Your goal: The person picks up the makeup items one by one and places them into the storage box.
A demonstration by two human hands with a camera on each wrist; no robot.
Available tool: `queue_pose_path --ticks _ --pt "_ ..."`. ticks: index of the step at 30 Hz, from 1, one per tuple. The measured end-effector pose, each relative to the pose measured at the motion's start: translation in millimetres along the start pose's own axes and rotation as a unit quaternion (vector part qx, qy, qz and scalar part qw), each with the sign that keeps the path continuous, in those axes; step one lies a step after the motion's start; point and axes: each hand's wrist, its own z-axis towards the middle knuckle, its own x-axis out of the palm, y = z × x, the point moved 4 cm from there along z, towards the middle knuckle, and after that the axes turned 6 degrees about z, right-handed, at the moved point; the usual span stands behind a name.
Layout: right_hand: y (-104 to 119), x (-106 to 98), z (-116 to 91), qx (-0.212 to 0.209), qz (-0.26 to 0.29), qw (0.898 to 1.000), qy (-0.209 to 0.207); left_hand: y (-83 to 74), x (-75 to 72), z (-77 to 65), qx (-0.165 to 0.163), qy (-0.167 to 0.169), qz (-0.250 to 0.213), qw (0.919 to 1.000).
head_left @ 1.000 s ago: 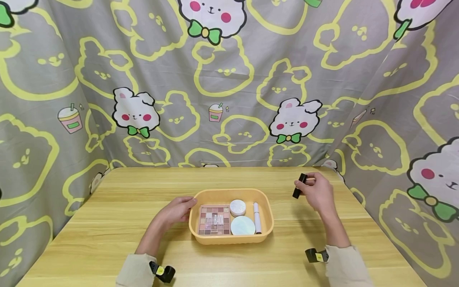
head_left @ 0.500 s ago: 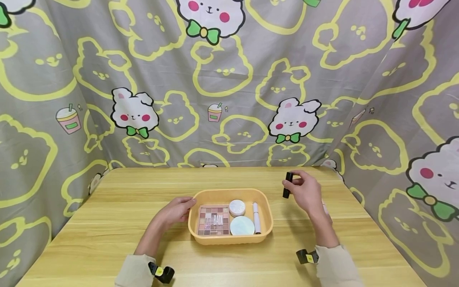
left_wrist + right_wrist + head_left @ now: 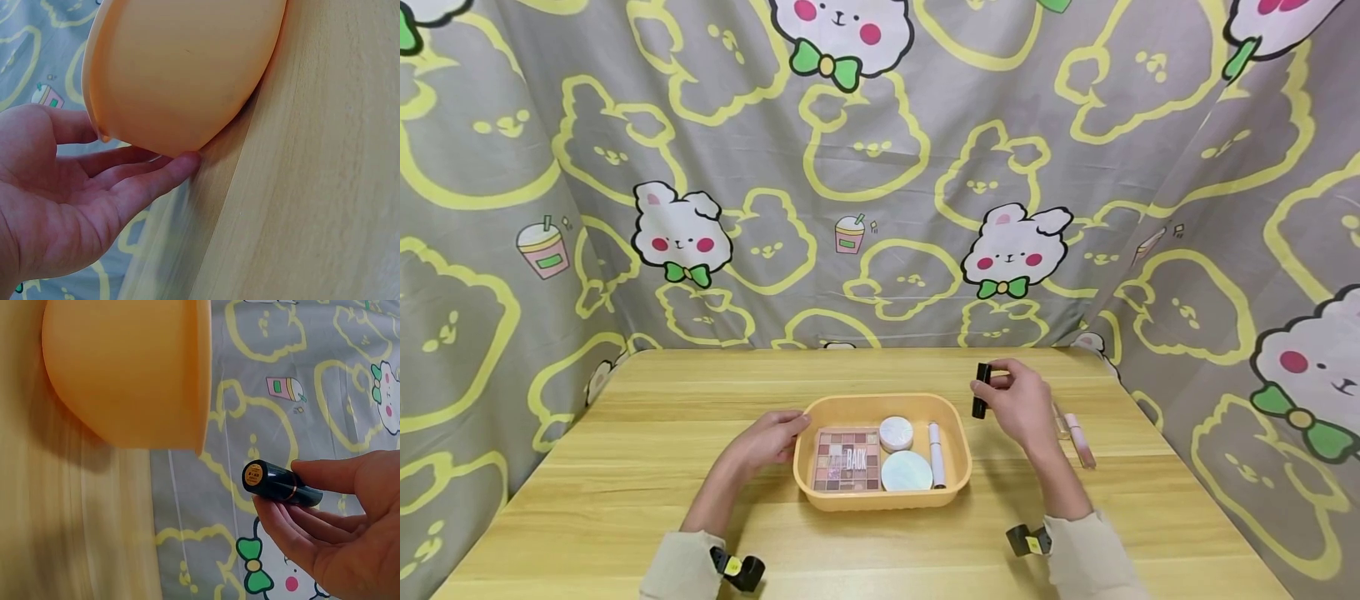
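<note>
Black lipstick tube (image 3: 981, 391) with a gold label on its end is pinched between the thumb and fingers of my right hand (image 3: 1021, 404), held upright above the table, right of the tray. In the right wrist view the lipstick (image 3: 281, 483) is apart from the tray wall (image 3: 137, 375). My left hand (image 3: 767, 442) grips the left end of the orange plastic tray (image 3: 887, 501), thumb at the rim, fingers against the outer wall in the left wrist view. Inside lie an eyeshadow palette (image 3: 842, 475), a small round white case (image 3: 896, 434), a larger pale round compact (image 3: 907, 472) and a slim white tube (image 3: 936, 457).
Right of my right forearm, a pink-and-white tube (image 3: 1080, 442) lies on the wooden table (image 3: 700, 400) beside a thin clear item (image 3: 1060, 422), partly hidden by the hand. A patterned grey curtain (image 3: 737, 167) rises behind and at both sides.
My right hand has moved left with the lipstick, closer to the tray, and the lipstick has turned more upright. The tubes at the right have come into view. My left hand stays put.
</note>
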Motion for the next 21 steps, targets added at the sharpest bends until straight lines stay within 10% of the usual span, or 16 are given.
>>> queue_pose_path --ticks 21 --pt "16.6 45.5 -10.4 -0.048 0.002 0.998 0.028 1.7 -1.5 -0.2 0.004 -0.005 -0.003 1.0000"
